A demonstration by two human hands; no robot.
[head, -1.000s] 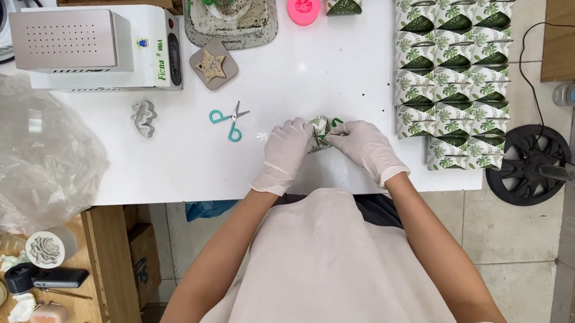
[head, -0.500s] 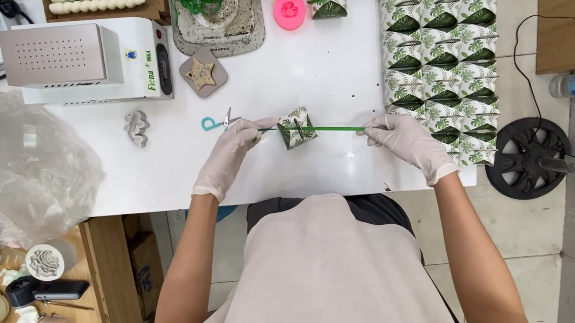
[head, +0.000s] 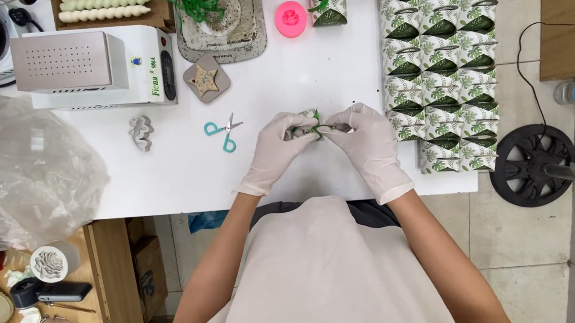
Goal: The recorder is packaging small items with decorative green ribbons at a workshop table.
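We hold a small leaf-print packet (head: 307, 123) over the white tabletop (head: 169, 164), left hand (head: 280, 146) and right hand (head: 366, 142) both pinched shut on it, tying its green ribbon (head: 317, 118). Many finished packets (head: 435, 61) lie stacked at right; this one seems nearly done.

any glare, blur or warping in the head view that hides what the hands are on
Head view: even, bright light, soft shadows; the white table is nearly washed out. The left hand and right hand are sharp, but they cover most of the leaf-print packet. Edges bow slightly from the wide lens.
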